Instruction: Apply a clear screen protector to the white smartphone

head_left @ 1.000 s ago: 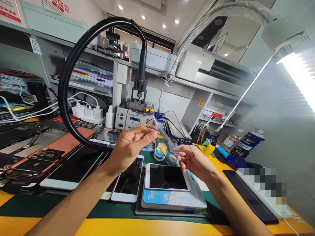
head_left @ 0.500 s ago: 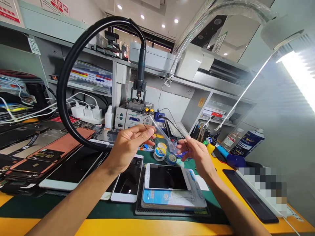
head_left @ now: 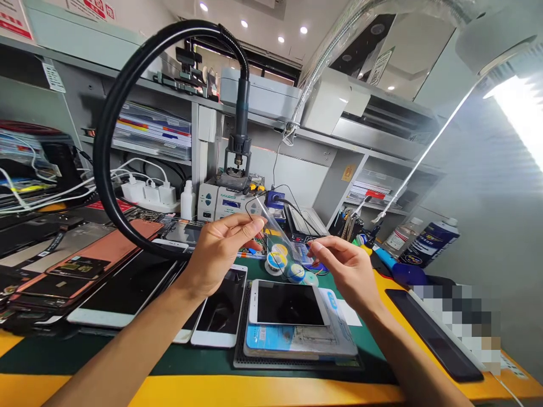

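Grey shelves (head_left: 339, 186) line the frame's upper half above our yellow desk (head_left: 254, 391) with its green mat (head_left: 203, 359). Our left hand (head_left: 227, 243), left of centre, pinches; our right hand (head_left: 350, 271), right of centre, draws its fingertips inward, whether gripping we cannot tell. A white phone (head_left: 288, 303) lies lower centre. The thin clear sheet (head_left: 276, 225), in our left hand, slants mid-frame.

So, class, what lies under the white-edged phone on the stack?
Under the phone is a blue-and-white package, above a dark base. The package's surface directly beneath the phone is hidden.
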Demonstrator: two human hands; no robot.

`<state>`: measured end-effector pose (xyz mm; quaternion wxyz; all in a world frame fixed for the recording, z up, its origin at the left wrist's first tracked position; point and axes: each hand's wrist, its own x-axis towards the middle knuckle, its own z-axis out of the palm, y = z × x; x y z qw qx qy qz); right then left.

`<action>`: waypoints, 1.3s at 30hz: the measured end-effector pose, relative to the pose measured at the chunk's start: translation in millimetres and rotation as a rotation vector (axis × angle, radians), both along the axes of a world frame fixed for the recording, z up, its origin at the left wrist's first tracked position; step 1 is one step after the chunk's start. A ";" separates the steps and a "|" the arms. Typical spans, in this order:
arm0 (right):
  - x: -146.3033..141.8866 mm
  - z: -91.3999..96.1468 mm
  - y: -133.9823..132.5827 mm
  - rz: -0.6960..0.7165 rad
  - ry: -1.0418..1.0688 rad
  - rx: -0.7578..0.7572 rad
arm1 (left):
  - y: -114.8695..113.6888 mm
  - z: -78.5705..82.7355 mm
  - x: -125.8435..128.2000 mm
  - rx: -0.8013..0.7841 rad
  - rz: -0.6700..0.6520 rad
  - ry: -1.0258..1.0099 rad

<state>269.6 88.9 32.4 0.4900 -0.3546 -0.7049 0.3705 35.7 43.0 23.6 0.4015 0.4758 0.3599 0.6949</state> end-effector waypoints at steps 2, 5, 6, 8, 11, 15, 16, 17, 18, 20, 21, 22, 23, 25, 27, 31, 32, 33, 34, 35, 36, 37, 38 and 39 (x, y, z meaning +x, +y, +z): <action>1.2 0.4 1.1 0.020 0.008 -0.014 | 1.3 -1.6 -0.1 0.005 0.005 0.003; 2.6 0.2 3.4 0.065 0.036 -0.049 | 3.5 -3.1 0.1 0.006 0.001 -0.007; 3.1 0.0 4.2 0.079 0.049 -0.059 | 4.1 -3.5 0.0 0.000 0.001 -0.004; 4.3 -0.5 5.8 0.100 0.071 -0.076 | 5.0 -4.1 -0.6 -0.014 0.009 0.014; 6.5 -0.9 8.3 0.125 0.103 -0.118 | 4.7 -4.7 -2.2 -0.018 -0.002 0.050; 7.8 -0.2 11.1 0.179 0.160 -0.191 | 3.2 -4.6 -3.9 0.005 -0.024 0.048; 7.8 0.2 11.6 0.189 0.171 -0.201 | 3.1 -4.5 -4.0 0.017 -0.023 0.036; 7.7 0.6 11.8 0.194 0.180 -0.209 | 3.1 -4.5 -4.0 0.029 -0.023 0.023; 7.6 1.0 11.9 0.196 0.188 -0.214 | 3.2 -4.4 -4.0 0.037 -0.022 0.010; 7.6 1.8 11.6 0.199 0.198 -0.222 | 3.4 -4.2 -3.8 0.037 -0.019 -0.009; 7.7 2.2 11.1 0.200 0.203 -0.223 | 3.6 -4.1 -3.6 0.033 -0.013 -0.018; 7.8 2.6 10.6 0.203 0.208 -0.223 | 3.8 -3.9 -3.4 0.030 -0.003 -0.029; 8.0 3.1 10.0 0.204 0.214 -0.223 | 4.2 -3.7 -3.3 0.027 0.012 -0.042; 8.1 4.0 8.8 0.206 0.229 -0.224 | 5.1 -2.9 -3.0 0.023 0.061 -0.075; 8.1 4.8 8.2 0.212 0.244 -0.224 | 6.3 -2.0 -2.8 0.019 0.115 -0.100; 8.9 5.6 8.4 0.217 0.263 -0.228 | 7.8 0.1 -2.8 0.008 0.187 -0.128; 9.2 5.7 8.6 0.211 0.270 -0.230 | 8.0 0.6 -3.1 0.005 0.205 -0.134; 9.5 5.8 8.8 0.203 0.278 -0.230 | 8.2 1.1 -3.6 0.001 0.226 -0.141; 9.7 6.0 8.8 0.197 0.287 -0.229 | 8.6 1.4 -4.7 -0.006 0.254 -0.144; 9.9 6.3 8.8 0.193 0.296 -0.227 | 9.2 1.6 -6.6 -0.020 0.293 -0.140; 10.0 6.6 8.6 0.191 0.303 -0.225 | 10.1 1.7 -9.5 -0.038 0.345 -0.129; 10.0 7.1 8.4 0.191 0.309 -0.223 | 11.2 1.6 -13.5 -0.059 0.407 -0.105; 10.1 7.6 8.1 0.193 0.313 -0.219 | 12.5 1.4 -18.5 -0.085 0.482 -0.057; 10.3 8.1 7.8 0.195 0.316 -0.215 | 13.7 1.2 -24.6 -0.112 0.557 0.003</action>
